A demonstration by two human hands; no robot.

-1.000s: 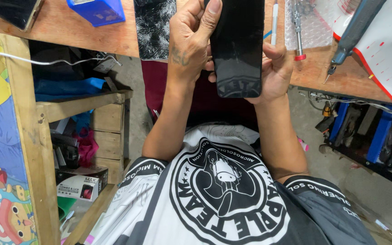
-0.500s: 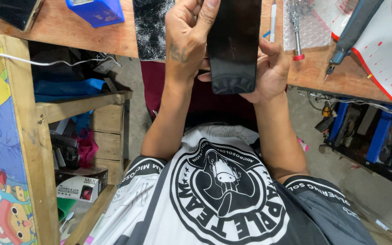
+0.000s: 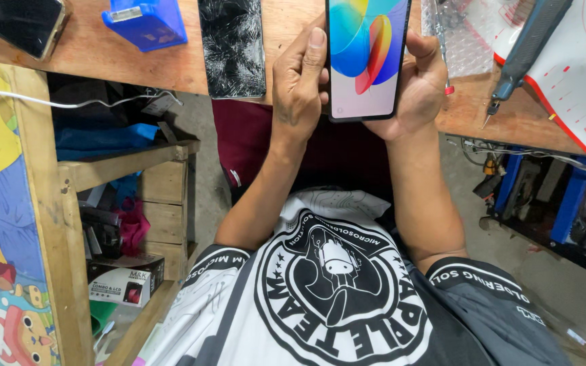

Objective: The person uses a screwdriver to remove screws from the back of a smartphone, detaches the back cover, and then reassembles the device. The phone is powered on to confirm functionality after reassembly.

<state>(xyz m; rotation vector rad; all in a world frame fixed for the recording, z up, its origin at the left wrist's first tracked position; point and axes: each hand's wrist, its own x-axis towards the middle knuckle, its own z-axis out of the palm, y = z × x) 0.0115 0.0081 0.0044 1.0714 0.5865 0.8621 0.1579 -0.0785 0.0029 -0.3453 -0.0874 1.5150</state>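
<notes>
smartphone (image 3: 366, 57), lit colourful screen, long axis near to far, above far workbench edge (image 3: 191, 74). gripped between left hand (image 3: 298, 88) and right hand (image 3: 418, 85), fingers curled narrowly around both long edges. cracked phone (image 3: 232, 47) lying left.

Both forearms extend forward from the torso, elbows bent and close to the body, converging at the hands. Left hand (image 3: 301, 88): back of the hand toward the camera, wrist straight, fingers curled, thumb extended upward along the edge of what it grips. Right hand (image 3: 416, 88): palm turned inward, fingers wrapped from behind, thumb raised along the opposite edge
</notes>
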